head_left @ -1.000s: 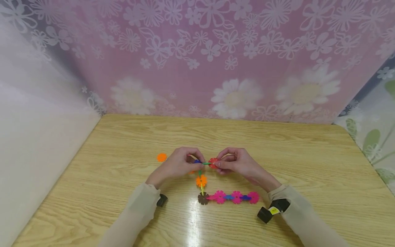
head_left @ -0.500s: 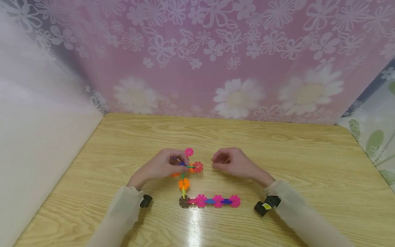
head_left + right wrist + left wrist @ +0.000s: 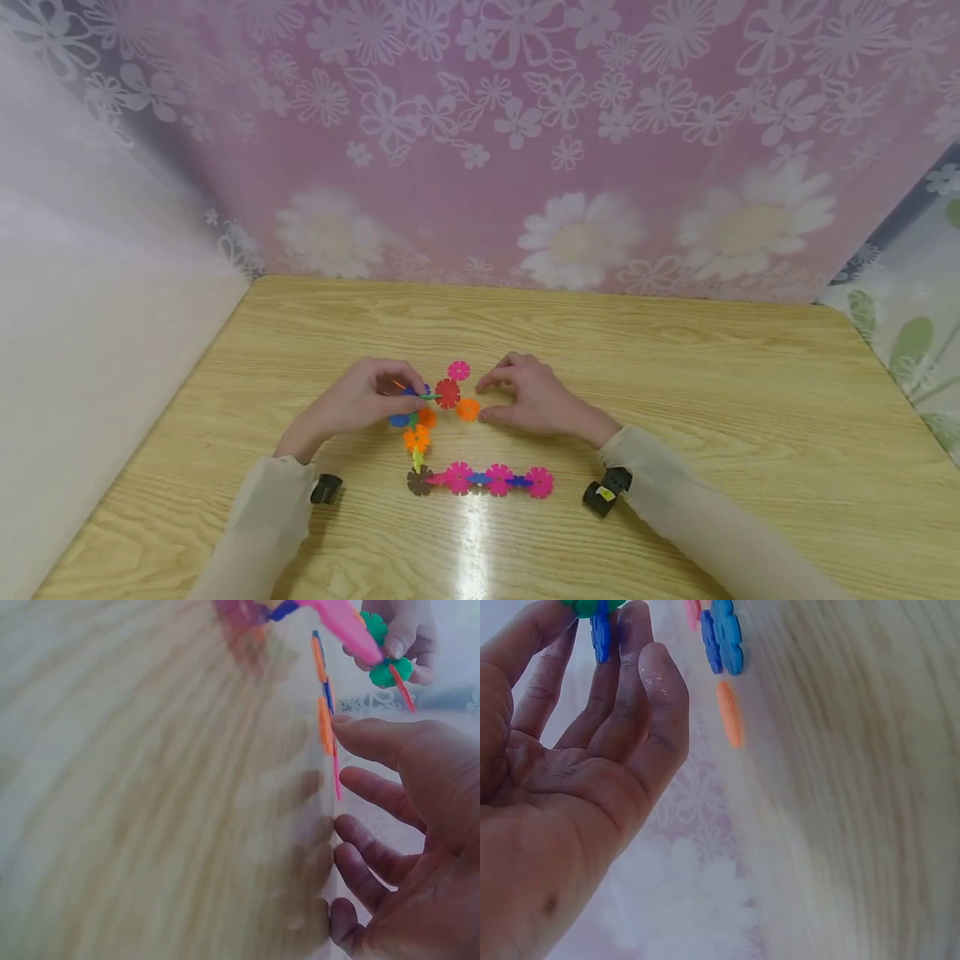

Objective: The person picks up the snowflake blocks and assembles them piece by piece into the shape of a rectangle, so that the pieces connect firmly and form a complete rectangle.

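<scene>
1. While the left hand (image 3: pixel 360 398) pinches a green piece (image 3: pixel 431 397) between thumb and fingertips, a red flower (image 3: pixel 447 393) is joined to that piece, just right of the fingertips.

2. The right hand (image 3: pixel 536 400) is spread, its fingers parted and gently bent; the thumb tip is right beside an orange flower (image 3: pixel 468 409) – whether the two touch, I cannot tell.

3. Between the hands, a bit farther from the body than the red flower, is a pink flower (image 3: pixel 459 371).

4. On the body side of the left fingertips, a chain comes down: a second orange flower (image 3: pixel 417 438), then a yellow piece (image 3: pixel 417 458) standing on edge, then a brown flower (image 3: pixel 420 481).

5. From the brown flower a straight row (image 3: pixel 498 479) runs rightward, nearer the body than either hand – pink flowers alternating with blue pieces, and a pink flower at the right end.

6. Under both hands is a wood-grain table (image 3: pixel 675 400); beyond them hangs a flowered cloth (image 3: pixel 450 200). A black box (image 3: pixel 327 489) sits by the left wrist, and another (image 3: pixel 600 498) by the right, next to pale sleeves (image 3: pixel 266 508).
</scene>
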